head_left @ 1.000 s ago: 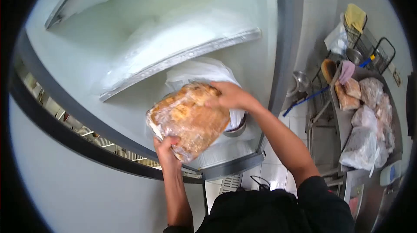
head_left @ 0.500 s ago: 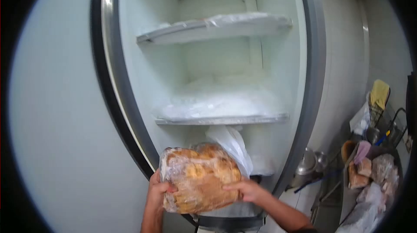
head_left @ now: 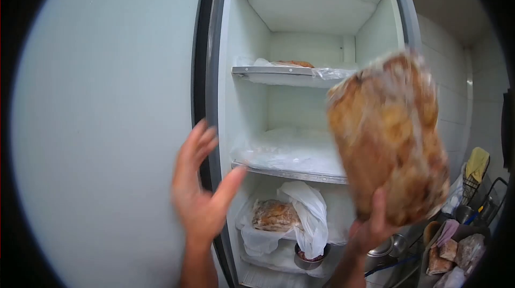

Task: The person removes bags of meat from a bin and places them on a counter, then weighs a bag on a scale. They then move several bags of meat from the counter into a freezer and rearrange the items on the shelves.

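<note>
The right hand grips the lower end of a plastic-wrapped block of browned food, held upright and blurred, in front of the open freezer. The left hand is open, fingers spread, empty — beside the freezer's door edge. Inside, two frosted shelves; the upper one carries a wrapped package. Below, a white bag lies beside another wrapped package, with a metal bowl underneath.
</note>
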Demonstrator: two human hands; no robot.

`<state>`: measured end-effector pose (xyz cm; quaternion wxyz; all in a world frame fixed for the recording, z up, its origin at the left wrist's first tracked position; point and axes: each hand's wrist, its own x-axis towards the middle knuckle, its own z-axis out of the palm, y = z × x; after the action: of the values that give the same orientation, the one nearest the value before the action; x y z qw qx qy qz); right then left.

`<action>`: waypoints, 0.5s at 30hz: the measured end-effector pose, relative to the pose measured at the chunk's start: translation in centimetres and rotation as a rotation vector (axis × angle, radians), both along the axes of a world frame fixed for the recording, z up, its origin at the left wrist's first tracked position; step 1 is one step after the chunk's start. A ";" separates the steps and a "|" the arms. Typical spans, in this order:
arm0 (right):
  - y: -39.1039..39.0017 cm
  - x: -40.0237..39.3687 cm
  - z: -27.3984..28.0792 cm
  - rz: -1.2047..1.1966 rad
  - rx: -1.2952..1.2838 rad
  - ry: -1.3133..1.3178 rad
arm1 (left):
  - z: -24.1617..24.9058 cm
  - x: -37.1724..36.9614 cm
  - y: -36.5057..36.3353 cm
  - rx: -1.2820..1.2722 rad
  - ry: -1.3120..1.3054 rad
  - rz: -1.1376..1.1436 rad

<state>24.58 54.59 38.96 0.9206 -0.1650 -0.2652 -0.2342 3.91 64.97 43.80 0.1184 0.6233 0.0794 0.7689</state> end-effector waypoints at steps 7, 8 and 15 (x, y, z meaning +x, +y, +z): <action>3.0 1.8 15.5 -0.767 -0.067 -0.412 | -8.7 -6.5 -0.3 -0.061 -0.115 0.067; 3.6 1.8 17.2 -0.902 -0.065 -0.462 | -8.6 -6.7 -0.3 -0.050 -0.097 0.079; 11.4 3.4 23.4 -1.132 -0.223 -0.561 | -10.0 -6.9 0.4 -0.039 -0.077 0.112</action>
<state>27.93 65.95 62.39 0.5273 -0.3069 -0.3908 -0.6893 -2.96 65.36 33.76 0.0900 0.5854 0.1244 0.7961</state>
